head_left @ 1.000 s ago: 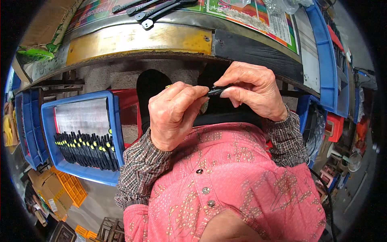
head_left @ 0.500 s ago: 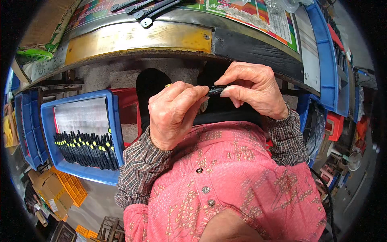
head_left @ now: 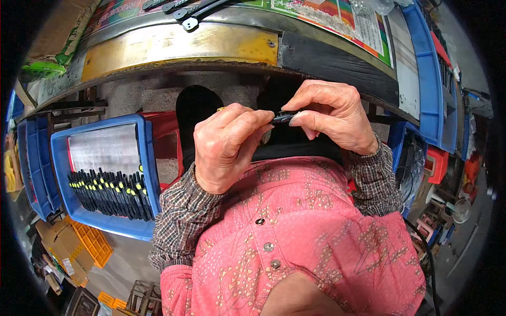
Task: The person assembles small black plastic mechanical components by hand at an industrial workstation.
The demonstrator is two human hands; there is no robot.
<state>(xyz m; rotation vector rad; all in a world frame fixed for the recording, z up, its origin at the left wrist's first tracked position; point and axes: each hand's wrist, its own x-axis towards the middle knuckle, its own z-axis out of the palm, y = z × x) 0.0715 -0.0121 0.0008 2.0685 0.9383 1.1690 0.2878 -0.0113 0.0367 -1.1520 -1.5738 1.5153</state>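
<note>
A small black part (head_left: 283,117) is pinched between both hands just under the edge of the workbench (head_left: 174,45). My left hand (head_left: 226,145) curls around its left end with fingers closed. My right hand (head_left: 332,116) grips its right end with thumb and fingertips. Most of the part is hidden by the fingers. Below the hands lie my pink patterned shirt and checked sleeves.
A blue tray (head_left: 105,174) at my left holds a row of several black parts with yellow dots (head_left: 108,190). More black parts (head_left: 190,9) lie on the bench top. Blue bins (head_left: 429,79) stand at the right, orange crates (head_left: 92,242) and cardboard boxes on the floor at left.
Both hands have stayed together on the small black part, with only slight finger shifts.
</note>
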